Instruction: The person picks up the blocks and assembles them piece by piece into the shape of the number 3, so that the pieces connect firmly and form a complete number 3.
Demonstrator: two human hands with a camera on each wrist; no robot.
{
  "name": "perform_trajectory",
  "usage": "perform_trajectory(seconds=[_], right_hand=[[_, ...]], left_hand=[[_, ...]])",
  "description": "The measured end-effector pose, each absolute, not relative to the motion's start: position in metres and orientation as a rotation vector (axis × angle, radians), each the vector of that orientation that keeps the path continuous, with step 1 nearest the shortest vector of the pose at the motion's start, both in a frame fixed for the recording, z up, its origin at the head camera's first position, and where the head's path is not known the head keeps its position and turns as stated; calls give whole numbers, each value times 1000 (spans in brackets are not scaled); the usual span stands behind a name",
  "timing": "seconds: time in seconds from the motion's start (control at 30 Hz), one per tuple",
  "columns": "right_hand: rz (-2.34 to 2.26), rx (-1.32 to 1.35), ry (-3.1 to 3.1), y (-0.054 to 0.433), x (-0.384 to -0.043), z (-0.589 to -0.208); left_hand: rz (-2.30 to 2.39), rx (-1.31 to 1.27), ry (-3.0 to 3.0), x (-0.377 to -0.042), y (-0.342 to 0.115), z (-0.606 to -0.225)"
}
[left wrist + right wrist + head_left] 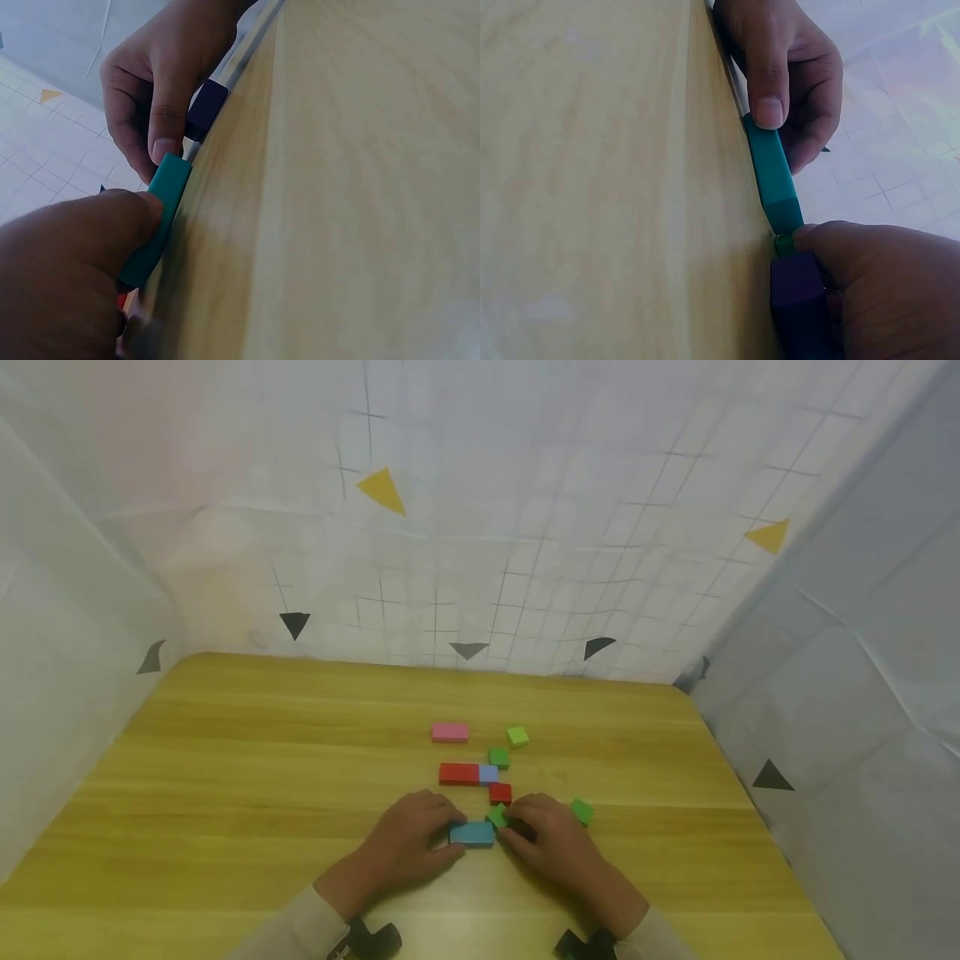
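At the near middle of the table, my left hand point(408, 843) holds the left end of a blue rectangular block point(472, 835) between thumb and fingers. The same block looks teal in the left wrist view point(161, 217). My right hand point(553, 842) pinches a small green block point(496, 816) just beyond the blue block's right end; the right wrist view shows only a sliver of that green block point(785, 245). A dark purple block point(801, 296) lies beside the right thumb in the right wrist view; the right hand hides it from the head view.
Beyond the hands lie a small red block point(500, 793), a long red block point(458, 774) touching a light-blue one point(488, 774), a green block point(498, 757), a lime block point(517, 737) and a pink block point(450, 732). Another green block point(581, 811) sits right of the right hand.
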State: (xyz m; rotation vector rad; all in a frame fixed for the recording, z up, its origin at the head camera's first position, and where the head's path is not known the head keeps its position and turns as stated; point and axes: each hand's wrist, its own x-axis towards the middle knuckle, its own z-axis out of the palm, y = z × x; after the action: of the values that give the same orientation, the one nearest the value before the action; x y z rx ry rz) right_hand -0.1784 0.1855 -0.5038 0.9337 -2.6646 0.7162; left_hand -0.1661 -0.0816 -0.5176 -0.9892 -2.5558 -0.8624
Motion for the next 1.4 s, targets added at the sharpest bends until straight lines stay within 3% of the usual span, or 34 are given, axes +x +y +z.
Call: perform_trajectory(seconds=[0.67,1.13,1.4], right_hand=[[690,950,-2627,187,-178,-509],[693,930,-2643,187,-177,-508],[730,864,-2730,187,-175,-505]], left_hand=[[-778,-1007,-2480,-162,-78,-517],[-584,-1454,-2290,-115,-17,-510],[-554,-1477,-2387,-115,-12,-513]])
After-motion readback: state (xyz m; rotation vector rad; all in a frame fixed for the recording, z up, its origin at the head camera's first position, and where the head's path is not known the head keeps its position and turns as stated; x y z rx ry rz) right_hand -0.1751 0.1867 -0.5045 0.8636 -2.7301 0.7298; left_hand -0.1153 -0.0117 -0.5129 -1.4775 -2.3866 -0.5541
